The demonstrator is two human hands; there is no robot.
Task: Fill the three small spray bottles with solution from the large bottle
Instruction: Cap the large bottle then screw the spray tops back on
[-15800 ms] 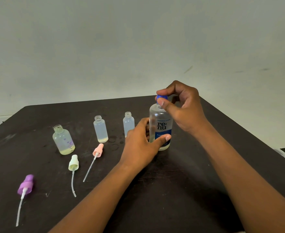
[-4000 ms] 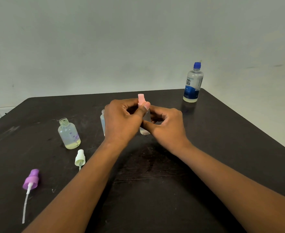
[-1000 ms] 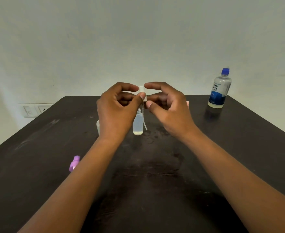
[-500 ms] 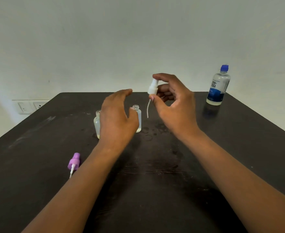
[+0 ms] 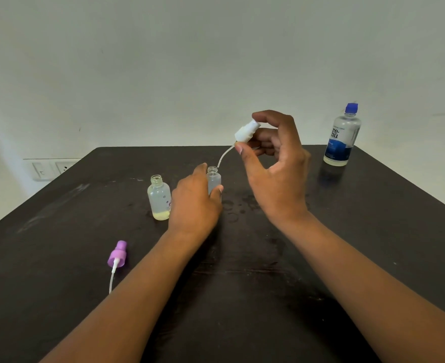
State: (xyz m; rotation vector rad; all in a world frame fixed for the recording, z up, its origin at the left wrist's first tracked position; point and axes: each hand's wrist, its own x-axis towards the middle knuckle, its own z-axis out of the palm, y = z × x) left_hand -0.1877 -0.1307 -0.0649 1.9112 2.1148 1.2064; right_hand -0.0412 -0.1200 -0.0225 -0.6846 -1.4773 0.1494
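Observation:
My left hand point(image 5: 194, 205) grips a small clear spray bottle point(image 5: 214, 179) that stands uncapped on the dark table point(image 5: 347, 244). My right hand point(image 5: 274, 169) pinches a white spray cap point(image 5: 245, 132) above it, the cap's dip tube curving down towards the bottle's mouth. A wider small bottle point(image 5: 159, 197), uncapped, with a little yellowish liquid at its bottom, stands just left of my left hand. A purple spray cap point(image 5: 117, 255) with its tube lies on the table at the front left. The large solution bottle point(image 5: 342, 136), blue cap on, stands at the far right corner. A third small bottle is not visible.
Wet spots point(image 5: 238, 205) mark the table surface between my hands. A wall socket plate point(image 5: 52, 167) sits on the wall behind the table's far left edge.
My left hand has closed around the small bottle. My right hand has tilted the white cap, bringing the tube tip down near the bottle mouth.

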